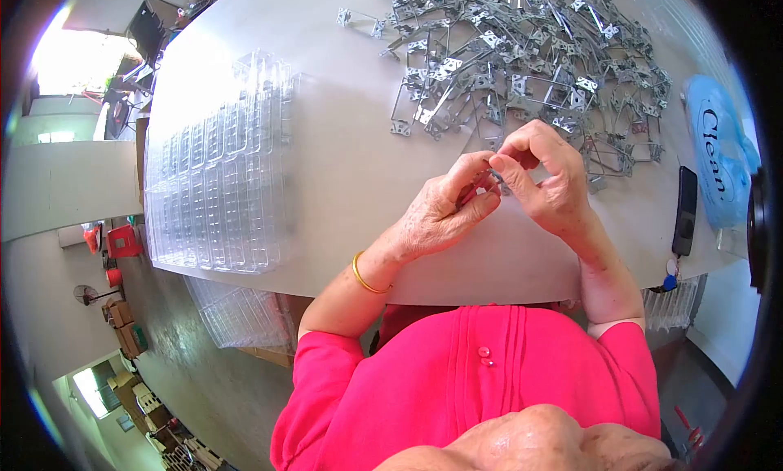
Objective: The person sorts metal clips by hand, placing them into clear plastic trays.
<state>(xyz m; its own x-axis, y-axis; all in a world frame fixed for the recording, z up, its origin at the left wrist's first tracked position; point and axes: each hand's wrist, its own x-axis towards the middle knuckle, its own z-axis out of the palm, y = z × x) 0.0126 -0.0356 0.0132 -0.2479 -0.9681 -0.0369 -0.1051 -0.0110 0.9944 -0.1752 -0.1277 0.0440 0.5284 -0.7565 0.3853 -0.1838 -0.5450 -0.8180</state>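
My left hand (447,208) and my right hand (548,176) meet above the near part of the white table, fingertips almost touching. The fingers of my left hand are curled in a pinch around something small, mostly hidden, with a glint of grey and a reddish tint. Thumb and forefinger of my right hand are closed together at the same spot; what they grip cannot be made out. Just beyond the hands lies a tangled pile of metal wire brackets (522,88) with small punched plates.
Stacked clear plastic trays (220,177) cover the table's left side. At the right lie a black phone (685,210) and a blue plastic bag (716,153) marked "Clean". More clear trays (241,312) sit below the table edge. A red stool (124,241) stands farther left.
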